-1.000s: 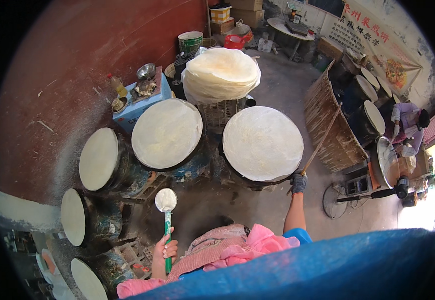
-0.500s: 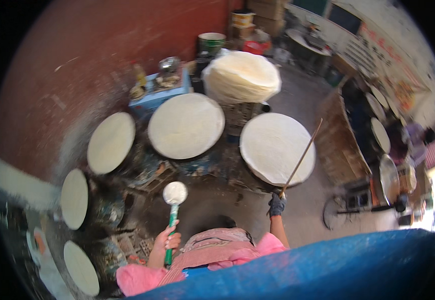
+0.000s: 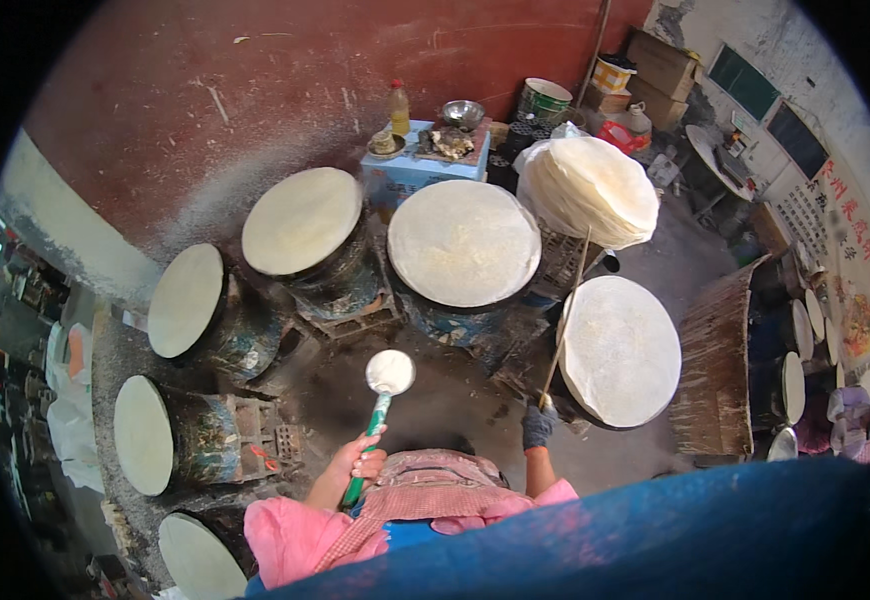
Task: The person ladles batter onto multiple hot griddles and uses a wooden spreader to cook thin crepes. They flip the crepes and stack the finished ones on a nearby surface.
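My left hand (image 3: 362, 465) grips the green handle of a ladle (image 3: 390, 372), whose round bowl holds white batter. The ladle is held above the floor in front of my apron. In a dark glove, my right hand (image 3: 538, 424) is closed round a thin wooden stick (image 3: 568, 318). That stick slants up past the left edge of the right-hand round griddle, which is covered by a white pancake (image 3: 620, 350). Further left, a pale pancake (image 3: 465, 243) with a slightly yellow middle covers another griddle. Beyond it stands a tall stack of thin pancakes (image 3: 595, 190).
More round griddles with pale tops curve round my left, including one at the upper left (image 3: 303, 220) and one lower down (image 3: 143, 435). A blue box (image 3: 420, 180) carries a bottle and metal bowl by the red wall. A brown board (image 3: 717, 360) stands at right.
The view has swung left, so the griddles and stack appear further right. The stick has shifted from across the right-hand pancake to its left edge. Both hands keep their holds.
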Tool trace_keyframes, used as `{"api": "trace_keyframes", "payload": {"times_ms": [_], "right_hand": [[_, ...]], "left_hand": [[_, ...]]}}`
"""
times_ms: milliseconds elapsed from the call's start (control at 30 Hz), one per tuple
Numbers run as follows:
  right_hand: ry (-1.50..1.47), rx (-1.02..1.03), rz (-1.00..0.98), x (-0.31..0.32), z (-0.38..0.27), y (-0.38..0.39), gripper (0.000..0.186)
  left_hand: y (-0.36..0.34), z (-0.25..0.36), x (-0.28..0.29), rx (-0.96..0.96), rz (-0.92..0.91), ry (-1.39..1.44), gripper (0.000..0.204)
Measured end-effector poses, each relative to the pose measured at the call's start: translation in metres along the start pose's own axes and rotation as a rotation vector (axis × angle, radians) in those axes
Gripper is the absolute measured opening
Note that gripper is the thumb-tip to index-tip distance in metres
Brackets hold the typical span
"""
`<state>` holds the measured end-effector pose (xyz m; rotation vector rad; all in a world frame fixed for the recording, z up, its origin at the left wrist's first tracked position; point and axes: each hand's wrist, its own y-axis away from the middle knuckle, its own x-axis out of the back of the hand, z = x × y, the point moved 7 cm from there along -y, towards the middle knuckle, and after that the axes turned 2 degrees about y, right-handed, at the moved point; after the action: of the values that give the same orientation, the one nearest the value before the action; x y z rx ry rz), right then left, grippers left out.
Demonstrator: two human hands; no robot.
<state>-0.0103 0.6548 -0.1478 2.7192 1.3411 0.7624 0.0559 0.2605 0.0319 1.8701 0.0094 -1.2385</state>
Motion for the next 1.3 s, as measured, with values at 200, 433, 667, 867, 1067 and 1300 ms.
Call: {"api": "trace_keyframes", "payload": {"times_ms": [200,433,667,867,1067,1300], "right_hand": [[0.062,0.314,-0.032,-0.042,-0.118,-0.089,0.037],[0.312,0.278,0.013,-0.099,-0.221,-0.236,0.026],[0.147,0.382,-0.004,-0.114,-0.216,-0.248,0.033],[0.317,0.394,-0.01,-0.147,-0.16,-0.125,0.031],[0.346,0.435,-0.488,-0.282,-0.18,0.011,0.036],[-0.114,0.107,-0.753,-0.197,-0.197,0.057,0.044]], "left_hand": [[0.009,-0.007,-0.003,-0.06,-0.103,0.058,0.031],[0.032,-0.031,-0.015,-0.168,-0.085,0.23,0.032],[0.054,-0.034,0.012,-0.245,-0.162,0.351,0.031],[0.059,-0.011,0.035,-0.18,-0.217,0.388,0.03],[0.069,0.022,0.034,-0.14,-0.191,0.308,0.031],[0.062,0.042,0.045,-0.062,-0.08,0.178,0.031]]}}
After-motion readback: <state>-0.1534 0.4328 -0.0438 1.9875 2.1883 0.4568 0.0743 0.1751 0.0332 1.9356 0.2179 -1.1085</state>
